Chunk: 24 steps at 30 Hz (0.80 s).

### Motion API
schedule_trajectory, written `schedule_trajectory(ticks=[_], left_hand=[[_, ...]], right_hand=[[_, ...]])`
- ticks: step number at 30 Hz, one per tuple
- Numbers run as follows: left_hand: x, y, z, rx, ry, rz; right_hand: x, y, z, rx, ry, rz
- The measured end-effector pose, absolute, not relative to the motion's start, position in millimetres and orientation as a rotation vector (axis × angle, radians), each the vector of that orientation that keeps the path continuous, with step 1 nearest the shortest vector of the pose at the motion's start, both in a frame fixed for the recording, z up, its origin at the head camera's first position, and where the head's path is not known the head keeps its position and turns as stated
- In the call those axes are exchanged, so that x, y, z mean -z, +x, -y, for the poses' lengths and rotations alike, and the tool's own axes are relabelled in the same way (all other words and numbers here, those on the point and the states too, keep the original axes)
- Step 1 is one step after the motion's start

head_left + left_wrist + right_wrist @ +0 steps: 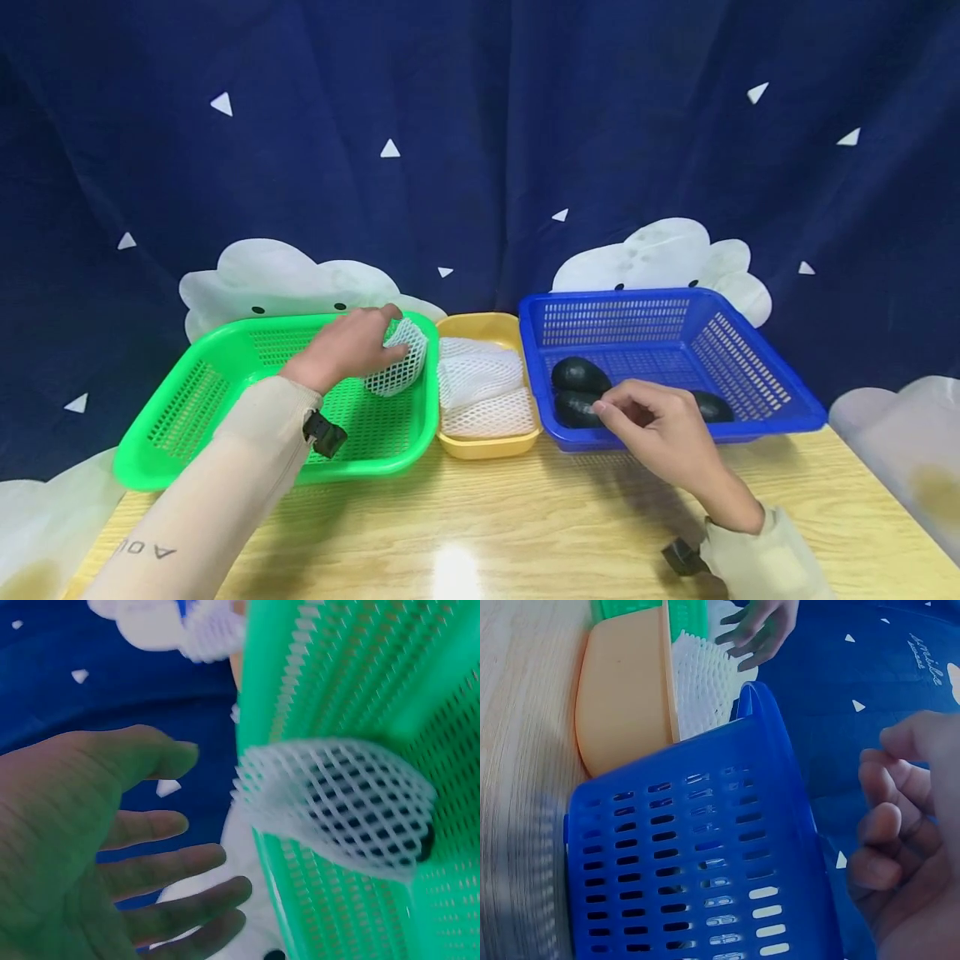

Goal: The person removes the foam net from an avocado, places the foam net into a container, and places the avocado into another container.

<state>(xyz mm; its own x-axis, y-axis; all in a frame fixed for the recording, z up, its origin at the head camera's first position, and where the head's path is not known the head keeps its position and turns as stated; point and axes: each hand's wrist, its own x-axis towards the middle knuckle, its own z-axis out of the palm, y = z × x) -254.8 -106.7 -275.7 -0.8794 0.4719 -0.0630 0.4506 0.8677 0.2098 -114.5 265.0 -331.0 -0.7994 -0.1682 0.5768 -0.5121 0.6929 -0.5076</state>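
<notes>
My left hand point(351, 343) is above the right end of the green basket point(142, 471), beside an avocado in a white foam net point(397, 367). In the left wrist view its fingers are spread and relaxed, apart from the netted avocado point(345, 802), whose dark end peeks out. Over the front edge of the blue basket point(615, 323) hovers my right hand point(667, 429). Its fingers bend loosely with nothing between them, as the right wrist view shows. Dark avocados point(580, 375) lie in the blue basket close to that hand, one point(712, 406) partly hidden behind it.
Between the two larger baskets stands a yellow basket point(487, 450) with several white foam nets point(480, 375). All three sit side by side on a wooden table point(465, 517). A dark blue curtain point(465, 167) with white shapes hangs close behind them.
</notes>
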Motion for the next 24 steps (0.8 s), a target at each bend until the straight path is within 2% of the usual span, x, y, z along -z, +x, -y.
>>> schedule_trajectory(ticks=[11,17,24], left_hand=[[301,-288,114,-0.262,0.618,-2.78],[322,-291,107,-0.252,0.571,-2.679],[326,-294,103,-0.23,0.584,-2.61]], right_hand=[[325,-108,-261,-0.902,0.612,2.356],[329,-104,-256,-0.936,0.7,2.3],[329,-108,-256,-0.922,0.75,2.263]])
